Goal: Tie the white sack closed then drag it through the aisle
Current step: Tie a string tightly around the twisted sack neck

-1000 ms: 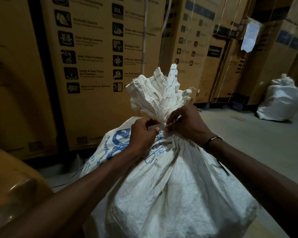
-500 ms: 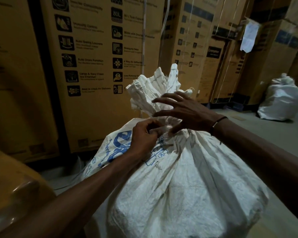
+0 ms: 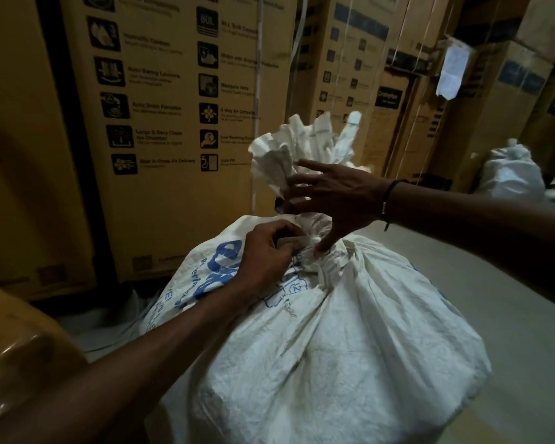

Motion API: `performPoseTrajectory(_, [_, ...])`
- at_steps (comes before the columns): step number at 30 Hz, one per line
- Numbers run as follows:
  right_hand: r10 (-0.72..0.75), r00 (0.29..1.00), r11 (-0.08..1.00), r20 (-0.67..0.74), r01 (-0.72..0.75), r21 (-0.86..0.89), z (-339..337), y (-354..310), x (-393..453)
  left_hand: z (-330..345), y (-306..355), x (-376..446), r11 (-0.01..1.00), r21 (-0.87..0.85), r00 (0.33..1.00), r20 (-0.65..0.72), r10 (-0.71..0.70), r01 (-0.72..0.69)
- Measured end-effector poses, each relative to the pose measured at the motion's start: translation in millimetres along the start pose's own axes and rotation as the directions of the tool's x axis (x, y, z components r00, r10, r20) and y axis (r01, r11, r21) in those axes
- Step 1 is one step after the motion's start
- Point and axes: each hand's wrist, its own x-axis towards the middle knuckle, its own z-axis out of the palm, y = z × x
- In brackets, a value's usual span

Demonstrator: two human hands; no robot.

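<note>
A full white woven sack (image 3: pixel 334 347) with blue print stands on the floor in front of me. Its gathered mouth (image 3: pixel 302 152) sticks up in a ruffled bunch above a cinched neck. My left hand (image 3: pixel 266 254) pinches a pale tie strip (image 3: pixel 297 243) at the neck. My right hand (image 3: pixel 330 200) reaches across the neck with fingers spread and straight, its thumb pressing down on the tie by the left hand's fingertips.
Tall cardboard appliance cartons (image 3: pixel 173 123) stand close behind the sack and along the aisle. A second white sack (image 3: pixel 513 174) sits on the grey floor (image 3: pixel 462 283) at the far right. A glossy yellow-brown object (image 3: pixel 23 354) is at my lower left.
My right hand let go of the tie and opened, lifting over the sack's neck with fingers spread. The left hand kept its pinch at the neck. The view shifted slightly.
</note>
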Motion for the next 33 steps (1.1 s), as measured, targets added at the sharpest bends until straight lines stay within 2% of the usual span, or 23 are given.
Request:
performPoseTrajectory(3, [0.087, 0.996, 0.995, -0.038, -0.084, 0.058, 1, -11, -15, 4, 4, -5, 0.998, -0.006, 0.998, 0.007, 0.06, -0.06])
performPoseTrajectory(6, [0.234, 0.97, 0.966, -0.072, -0.224, 0.127, 7, -26, -35, 4, 1, -9, 0.997, -0.021, 0.997, 0.027, 0.078, -0.077])
performPoseTrajectory(11, [0.508, 0.861, 0.838, -0.027, -0.487, 0.248, 28, -68, -65, 2, 4, -18, 0.995, -0.044, 0.991, 0.098, 0.089, -0.085])
performPoseTrajectory(13, [0.595, 0.803, 0.764, -0.009, -0.563, 0.314, 34, -84, -71, -2, 7, -18, 0.998, -0.036, 0.99, 0.135, 0.048, -0.043])
performPoseTrajectory(15, [0.643, 0.766, 0.711, 0.018, -0.605, 0.36, 35, -97, -73, -6, 10, -14, 0.995, -0.069, 0.976, 0.211, -0.057, 0.073])
performPoseTrajectory(17, [0.658, 0.752, 0.689, 0.032, -0.619, 0.377, 35, -101, -74, -12, 16, -5, 0.945, -0.148, 0.917, 0.323, -0.233, 0.292])
performPoseTrajectory(19, [0.653, 0.757, 0.692, 0.032, -0.614, 0.38, 33, -99, -71, -18, 19, 8, 0.907, -0.109, 0.854, 0.398, -0.335, 0.407])
performPoseTrajectory(26, [0.631, 0.776, 0.712, -0.005, -0.577, 0.399, 35, -99, -68, -16, 31, 43, 0.917, 0.219, 0.765, 0.506, -0.399, 0.334])
performPoseTrajectory(30, [0.651, 0.759, 0.681, -0.013, -0.577, 0.451, 37, -104, -71, -7, 38, 48, 0.914, 0.234, 0.786, 0.467, -0.404, 0.331])
performPoseTrajectory(33, [0.669, 0.743, 0.655, -0.018, -0.578, 0.487, 39, -106, -71, -7, 41, 48, 0.888, 0.239, 0.741, 0.49, -0.46, 0.393])
